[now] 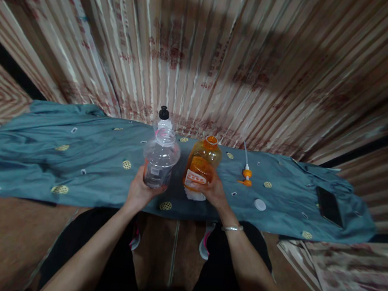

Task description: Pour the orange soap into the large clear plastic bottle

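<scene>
My left hand (140, 190) is wrapped round the lower part of a clear plastic bottle (161, 160) with an open top. Just behind it stands a bottle with a black cap (164, 113), mostly hidden by the clear one. An amber bottle (203, 158) with an uncapped neck and a white and orange label is in my right hand (214, 190), which grips its lower right side. Something white and crumpled (195, 195) shows under the amber bottle's base. Right of it, an orange pump head (246, 175) with a pale tube lies on the cloth.
A teal patterned cloth (97, 162) covers the long, narrow table. A white round cap (260, 204) lies right of my right hand, and a dark phone (329, 206) is near the table's right end. Striped curtains (205, 48) hang along the back edge.
</scene>
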`<state>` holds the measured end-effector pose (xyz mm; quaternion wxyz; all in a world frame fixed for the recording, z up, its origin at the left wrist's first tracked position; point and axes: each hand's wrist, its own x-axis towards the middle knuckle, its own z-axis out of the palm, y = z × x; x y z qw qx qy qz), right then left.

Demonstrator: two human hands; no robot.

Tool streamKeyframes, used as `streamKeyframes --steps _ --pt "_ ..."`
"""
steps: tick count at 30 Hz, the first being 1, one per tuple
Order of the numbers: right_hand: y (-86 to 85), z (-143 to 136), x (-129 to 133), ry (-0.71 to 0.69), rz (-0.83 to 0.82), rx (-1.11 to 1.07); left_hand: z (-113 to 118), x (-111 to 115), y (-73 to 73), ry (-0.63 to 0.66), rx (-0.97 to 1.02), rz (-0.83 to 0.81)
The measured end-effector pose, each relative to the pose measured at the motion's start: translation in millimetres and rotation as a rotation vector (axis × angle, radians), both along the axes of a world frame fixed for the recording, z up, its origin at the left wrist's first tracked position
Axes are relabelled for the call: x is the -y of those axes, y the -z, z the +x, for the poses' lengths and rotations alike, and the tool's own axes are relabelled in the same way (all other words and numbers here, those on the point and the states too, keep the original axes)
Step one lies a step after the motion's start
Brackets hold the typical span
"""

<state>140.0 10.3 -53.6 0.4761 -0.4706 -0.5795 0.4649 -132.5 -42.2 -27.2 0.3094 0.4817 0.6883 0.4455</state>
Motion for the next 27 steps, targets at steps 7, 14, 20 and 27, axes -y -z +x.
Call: streamKeyframes --steps 7,14,20,27 --pt "-11.5 21.1 4.2 0.074 0.098 0.021 -4.4 6.4 5.6 0.038 -0.002 -0.059" --pt "-46.1 37.3 14.7 0.281 0.296 0.070 1.3 3.3 4.7 0.093 0.042 -0.030" --pt "-81.5 29.1 41.5 0.388 0.485 0.328 11.0 1.2 -1.4 0.103 0.078 0.032" --pt "-95.3 0.2 66.2 0.272 0.637 0.441 18.5 4.9 -10.6 0.087 0.113 0.052"
